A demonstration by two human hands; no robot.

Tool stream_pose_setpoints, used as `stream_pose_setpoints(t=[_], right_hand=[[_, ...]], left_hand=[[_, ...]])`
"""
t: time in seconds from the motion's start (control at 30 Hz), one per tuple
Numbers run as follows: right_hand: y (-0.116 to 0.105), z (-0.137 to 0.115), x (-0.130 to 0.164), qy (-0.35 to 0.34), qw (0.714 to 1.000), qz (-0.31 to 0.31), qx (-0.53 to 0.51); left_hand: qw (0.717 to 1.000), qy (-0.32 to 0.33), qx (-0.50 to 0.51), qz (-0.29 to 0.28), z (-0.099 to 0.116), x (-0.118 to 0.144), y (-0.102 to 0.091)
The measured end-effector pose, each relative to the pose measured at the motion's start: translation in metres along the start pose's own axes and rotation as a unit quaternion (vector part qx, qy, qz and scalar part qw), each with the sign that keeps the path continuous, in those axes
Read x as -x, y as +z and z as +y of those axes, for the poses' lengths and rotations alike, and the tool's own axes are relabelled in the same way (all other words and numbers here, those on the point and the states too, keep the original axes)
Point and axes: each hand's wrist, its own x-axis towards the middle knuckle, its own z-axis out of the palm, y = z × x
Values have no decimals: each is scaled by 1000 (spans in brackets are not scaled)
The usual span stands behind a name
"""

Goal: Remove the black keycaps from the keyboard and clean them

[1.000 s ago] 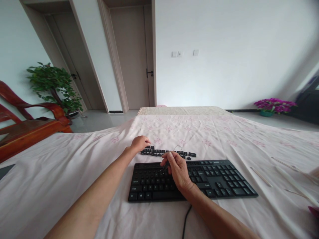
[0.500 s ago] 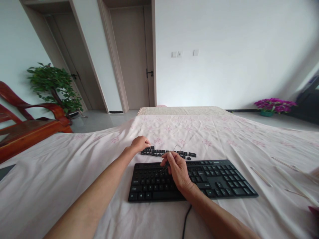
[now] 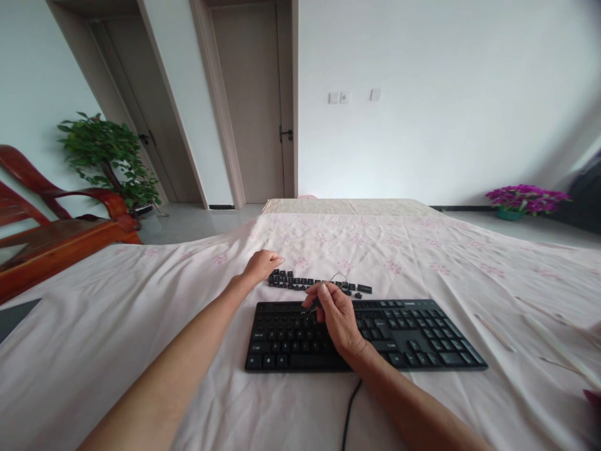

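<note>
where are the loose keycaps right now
In the head view the loose keycaps lie in a row on the pink cloth just beyond the keyboard, right of the left hand.

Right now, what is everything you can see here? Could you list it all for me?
keyboard: one, black, on the cloth, cable running toward the viewer
loose keycaps: a row, too small to count, black, on the cloth just beyond the keyboard
wire tool: one, thin metal, sticking up from the right hand
cloth: one, pale pink with flower print, covering the table
thin sticks: several, pale, on the cloth at right
chair: one, red-brown wood, far left
plant: one, green, by the doors
flowers: one bunch, purple, on the floor at right
doors: two, beige, back wall
left hand: resting beside the keycaps
right hand: over the keyboard, gripping the tool
</note>
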Motion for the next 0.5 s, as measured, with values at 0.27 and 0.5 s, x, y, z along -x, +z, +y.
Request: stream_pose_setpoints(t=[0.27, 0.5], right_hand=[[1, -8, 1, -35, 995, -84, 28], [1, -12, 1, -49, 982, -163, 82]], left_hand=[[980, 99, 148, 91, 25, 78, -4], [973, 107, 203, -12, 27, 105, -7]])
